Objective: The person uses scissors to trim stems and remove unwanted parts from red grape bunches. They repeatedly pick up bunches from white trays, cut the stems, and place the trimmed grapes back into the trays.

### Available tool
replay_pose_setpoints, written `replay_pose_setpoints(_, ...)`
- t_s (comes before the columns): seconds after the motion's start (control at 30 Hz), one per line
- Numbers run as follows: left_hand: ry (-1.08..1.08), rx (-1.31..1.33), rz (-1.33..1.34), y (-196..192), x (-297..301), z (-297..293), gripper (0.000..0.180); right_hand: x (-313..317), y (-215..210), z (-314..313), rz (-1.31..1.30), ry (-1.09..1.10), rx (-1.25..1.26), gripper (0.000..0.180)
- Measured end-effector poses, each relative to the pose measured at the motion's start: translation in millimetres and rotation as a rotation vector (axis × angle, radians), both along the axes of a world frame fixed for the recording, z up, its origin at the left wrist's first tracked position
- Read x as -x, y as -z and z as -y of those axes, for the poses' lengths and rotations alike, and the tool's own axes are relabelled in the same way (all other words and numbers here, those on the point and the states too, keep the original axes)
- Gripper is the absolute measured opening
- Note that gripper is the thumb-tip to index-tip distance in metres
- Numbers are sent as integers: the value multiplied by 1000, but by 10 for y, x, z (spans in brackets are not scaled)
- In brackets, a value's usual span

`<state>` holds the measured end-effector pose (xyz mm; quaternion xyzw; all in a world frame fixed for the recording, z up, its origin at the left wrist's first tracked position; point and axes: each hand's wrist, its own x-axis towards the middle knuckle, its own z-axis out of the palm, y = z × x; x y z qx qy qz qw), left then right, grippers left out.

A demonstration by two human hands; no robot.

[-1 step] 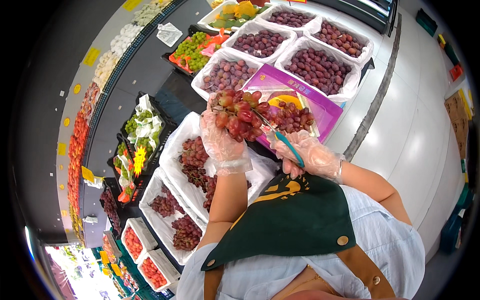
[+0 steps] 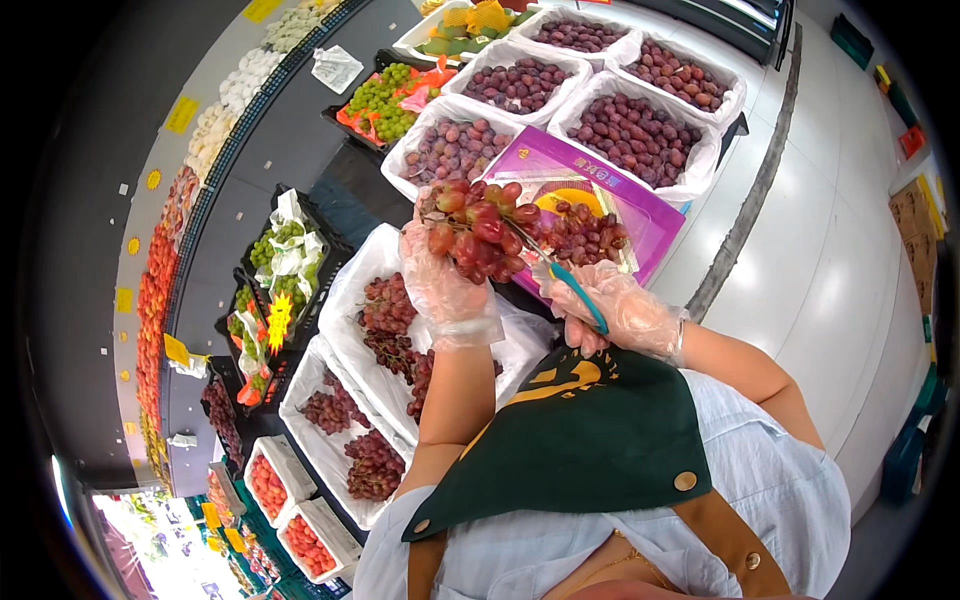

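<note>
My left hand (image 2: 445,285), in a clear plastic glove, holds up a bunch of red grapes (image 2: 475,225) by its underside. My right hand (image 2: 625,315), also gloved, grips scissors with a teal handle (image 2: 580,290). Their blades point up and left into the bunch. Just behind the bunch lies an open purple box (image 2: 655,215) with a clear tray of red grapes (image 2: 590,235) in it. Below my left forearm stands a white-lined crate (image 2: 345,290) holding more red grape bunches.
Several white-lined crates of dark grapes (image 2: 635,130) fill the far side, with a tray of green grapes (image 2: 385,100) to their left. Black crates of wrapped green fruit (image 2: 280,260) and small boxes of red fruit (image 2: 270,485) stand at left. Pale floor (image 2: 830,260) runs along the right.
</note>
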<state>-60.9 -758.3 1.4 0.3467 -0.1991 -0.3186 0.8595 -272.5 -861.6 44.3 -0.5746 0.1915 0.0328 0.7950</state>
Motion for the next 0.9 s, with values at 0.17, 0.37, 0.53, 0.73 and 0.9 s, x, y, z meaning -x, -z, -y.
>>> replay_pose_setpoints(0.17,155,-40,-39,-422,306,45,51,71,30,40,12,-15,-44,42)
replay_pose_setpoints(0.37,437,-55,-132,-307,-1,94,52,200,-24,171,70,-12,-131,44)
replay_pose_setpoints(0.53,432,69,-230,-344,52,116,51,171,-164,247,73,-51,-125,44)
replay_pose_setpoints(0.73,382,107,-201,-169,30,128,51,48,-245,360,13,-90,247,46)
replay_pose_setpoints(0.9,336,114,-147,-234,93,119,50,36,-105,430,368,44,1410,48)
